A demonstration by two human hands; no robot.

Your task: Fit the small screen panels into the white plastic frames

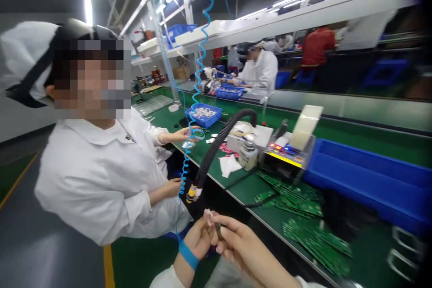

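My two hands meet low in the view, off the near edge of the green bench (243, 189). My left hand (197, 239), with a blue wristband, is closed in a pinch on a small white piece (208, 213). My right hand (243, 246) is closed round a slim dark metal tool (218, 230), whose tip points at the white piece. Just above them hangs the yellow end of a black corrugated hose (216, 144).
A co-worker in a white coat (101, 175) sits close on the left, one hand on the bench. Green circuit boards (303, 225) lie in heaps to the right, beside a lit device (286, 153), a bottle (249, 155) and a blue bin (367, 180). A blue coiled cable (199, 76) hangs down.
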